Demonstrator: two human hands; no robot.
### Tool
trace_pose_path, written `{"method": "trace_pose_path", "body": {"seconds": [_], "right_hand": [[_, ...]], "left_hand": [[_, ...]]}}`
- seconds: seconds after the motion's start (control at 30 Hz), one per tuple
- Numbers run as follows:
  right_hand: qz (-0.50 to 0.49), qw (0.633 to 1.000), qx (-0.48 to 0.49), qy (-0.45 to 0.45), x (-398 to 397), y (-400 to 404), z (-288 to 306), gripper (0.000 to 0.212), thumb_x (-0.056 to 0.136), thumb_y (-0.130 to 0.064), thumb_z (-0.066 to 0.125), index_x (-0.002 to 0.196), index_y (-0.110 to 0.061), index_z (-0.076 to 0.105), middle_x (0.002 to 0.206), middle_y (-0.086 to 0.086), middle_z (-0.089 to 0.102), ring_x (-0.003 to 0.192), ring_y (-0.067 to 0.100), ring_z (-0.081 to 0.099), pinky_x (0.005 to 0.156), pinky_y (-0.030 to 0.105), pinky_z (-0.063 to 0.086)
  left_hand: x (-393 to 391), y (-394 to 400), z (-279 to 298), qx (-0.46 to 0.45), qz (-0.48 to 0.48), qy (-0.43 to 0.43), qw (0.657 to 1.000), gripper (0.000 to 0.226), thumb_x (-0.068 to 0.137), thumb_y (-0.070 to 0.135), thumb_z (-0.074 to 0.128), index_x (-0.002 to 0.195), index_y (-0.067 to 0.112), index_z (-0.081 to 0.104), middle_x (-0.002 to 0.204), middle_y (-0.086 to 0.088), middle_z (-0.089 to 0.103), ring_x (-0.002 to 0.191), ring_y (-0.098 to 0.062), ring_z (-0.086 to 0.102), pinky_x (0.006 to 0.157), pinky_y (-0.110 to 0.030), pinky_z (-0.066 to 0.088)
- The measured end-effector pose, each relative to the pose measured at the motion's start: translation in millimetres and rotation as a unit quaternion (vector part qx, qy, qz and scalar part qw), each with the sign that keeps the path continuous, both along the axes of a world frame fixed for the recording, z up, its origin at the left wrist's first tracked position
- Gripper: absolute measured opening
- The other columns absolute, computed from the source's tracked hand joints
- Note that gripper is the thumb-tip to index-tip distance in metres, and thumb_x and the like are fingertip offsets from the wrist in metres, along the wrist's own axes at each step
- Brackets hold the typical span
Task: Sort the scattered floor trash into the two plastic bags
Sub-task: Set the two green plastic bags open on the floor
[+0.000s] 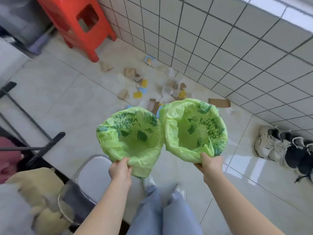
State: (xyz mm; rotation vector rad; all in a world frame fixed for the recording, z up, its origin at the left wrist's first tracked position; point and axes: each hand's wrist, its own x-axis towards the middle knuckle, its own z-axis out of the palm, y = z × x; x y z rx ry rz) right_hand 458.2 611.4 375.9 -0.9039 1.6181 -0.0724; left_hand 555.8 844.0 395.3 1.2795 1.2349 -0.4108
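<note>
Two thin light-green plastic bags with dark green leaf print, mouths rolled open and facing up at me, held side by side in front of my legs, rims touching in the middle. Left green bag (130, 138) hung from my left hand (120, 170), fingers curled over the near rim, pinching the film. Right green bag (194, 131) hung from my right hand (210, 164), closed on its near rim the same way. Both bags looked empty; nothing showed inside but crumpled film.

Scattered floor trash (152, 85) lay ahead of the bags, away from me, strung in a loose line along the foot of the white tiled wall (220, 48): torn brown cardboard scraps, small yellow and blue pieces, clear crumpled wrappers. One flat brown cardboard strip (219, 102) lay just beyond the right bag, long axis roughly along the wall. Right hand sat nearer that strip; left hand nearer the middle pile.

Judgement: sorting not yet begun; both hands occupied, so a bag would likely need setting down on the pale glossy floor tiles (67, 99) before any picking.

Outward: red plastic stool (79, 22) at the far end of the litter, pair of worn sneakers (286, 146) by the wall to my right
</note>
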Motion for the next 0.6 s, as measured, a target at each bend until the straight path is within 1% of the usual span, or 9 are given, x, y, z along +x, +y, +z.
{"method": "trace_pose_path", "body": {"seconds": [0.03, 0.1, 0.23, 0.33, 0.43, 0.53, 0.6], "right_hand": [[0.008, 1.000, -0.001, -0.003, 13.2, 5.9, -0.5, 0.041, 0.084, 0.004, 0.056, 0.122, -0.008, 0.046, 0.115, 0.017, 0.058, 0.094, 0.036, 0.065, 0.048, 0.031, 0.058], [0.025, 1.000, 0.000, -0.012, 38.5, 15.2, -1.7, 0.042, 0.084, 0.003, 0.056, 0.123, -0.009, 0.047, 0.116, 0.017, 0.059, 0.093, 0.033, 0.065, 0.049, 0.030, 0.058], [0.067, 0.997, 0.003, -0.031, 89.3, 26.9, -1.3, 0.041, 0.084, 0.003, 0.055, 0.123, -0.007, 0.048, 0.116, 0.020, 0.060, 0.092, 0.032, 0.066, 0.050, 0.029, 0.057], [0.098, 0.994, 0.005, -0.038, 127.4, 30.6, -1.2, 0.041, 0.085, 0.005, 0.053, 0.125, -0.006, 0.048, 0.116, 0.020, 0.060, 0.095, 0.034, 0.065, 0.051, 0.030, 0.058], [0.139, 0.990, -0.003, -0.023, 166.5, 32.2, 0.1, 0.041, 0.086, 0.003, 0.054, 0.125, -0.007, 0.048, 0.117, 0.019, 0.060, 0.099, 0.035, 0.064, 0.052, 0.029, 0.057], [0.171, 0.985, -0.013, -0.008, 201.7, 35.0, 1.1, 0.036, 0.087, 0.002, 0.055, 0.120, -0.008, 0.047, 0.113, 0.018, 0.059, 0.095, 0.034, 0.064, 0.051, 0.031, 0.058], [0.192, 0.981, -0.010, -0.012, 232.9, 38.2, 2.0, 0.034, 0.087, 0.001, 0.056, 0.119, -0.006, 0.045, 0.110, 0.018, 0.057, 0.093, 0.035, 0.064, 0.058, 0.036, 0.060]], "left_hand": [[10.0, 7.2, -0.5, 0.007, 0.009, 0.003, 1.000, 0.016, 0.088, -0.008, 0.055, 0.100, 0.002, 0.055, 0.087, -0.003, 0.058, 0.094, -0.024, 0.055, 0.084, -0.034, 0.048], [29.3, 19.7, -1.5, 0.015, 0.031, 0.007, 0.999, 0.018, 0.088, -0.007, 0.056, 0.104, 0.002, 0.055, 0.095, -0.005, 0.059, 0.097, -0.024, 0.054, 0.088, -0.033, 0.046], [65.2, 36.9, -4.8, 0.014, 0.072, 0.014, 0.997, 0.010, 0.088, -0.006, 0.057, 0.095, 0.001, 0.055, 0.088, -0.005, 0.057, 0.095, -0.024, 0.054, 0.088, -0.032, 0.046], [90.9, 42.4, -7.5, 0.016, 0.103, 0.009, 0.995, 0.015, 0.088, -0.005, 0.058, 0.101, 0.001, 0.054, 0.096, -0.007, 0.058, 0.096, -0.024, 0.054, 0.091, -0.034, 0.047], [113.5, 48.1, -10.0, 0.020, 0.136, 0.012, 0.990, 0.017, 0.088, -0.004, 0.058, 0.103, 0.001, 0.054, 0.094, -0.006, 0.057, 0.096, -0.024, 0.054, 0.092, -0.035, 0.048], [132.3, 54.4, -15.6, 0.022, 0.159, 0.025, 0.987, 0.017, 0.086, -0.002, 0.061, 0.101, 0.002, 0.055, 0.087, -0.005, 0.057, 0.092, -0.024, 0.055, 0.096, -0.040, 0.050], [149.9, 58.5, -19.8, 0.023, 0.176, 0.023, 0.984, 0.016, 0.086, -0.002, 0.061, 0.101, 0.002, 0.055, 0.092, -0.007, 0.058, 0.091, -0.025, 0.055, 0.096, -0.040, 0.050]]}}
